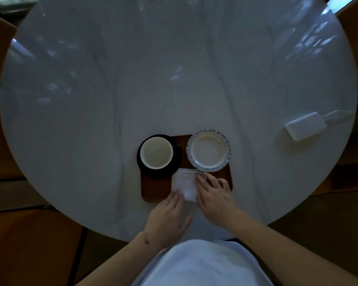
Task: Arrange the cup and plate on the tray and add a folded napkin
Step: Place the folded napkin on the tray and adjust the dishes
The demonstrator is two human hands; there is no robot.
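A round marble-patterned table carries a brown wooden tray near its front edge, directly ahead of the person. On the tray's rear left corner sits a black saucer, overhanging the tray edge, with a white cup upright on it; the cup interior appears empty. On the rear right corner sits a small plate with a scalloped blue-and-white rim — it also overhangs the tray slightly. Cup and plate stand close beside each other but apart.

A white folded napkin lies on the tray's front half, its far edge touching or slipping under the plate rim (the contact is too dim to resolve).

The left hand rests with fingers extended and flat, fingertips pressing the napkin's near left corner. The right hand lies along the napkin's right edge, fingers loosely spread and laid on the cloth — neither hand is clenched around anything.

A white rectangular charger-like block with a cable lies well apart, at the table's right edge.
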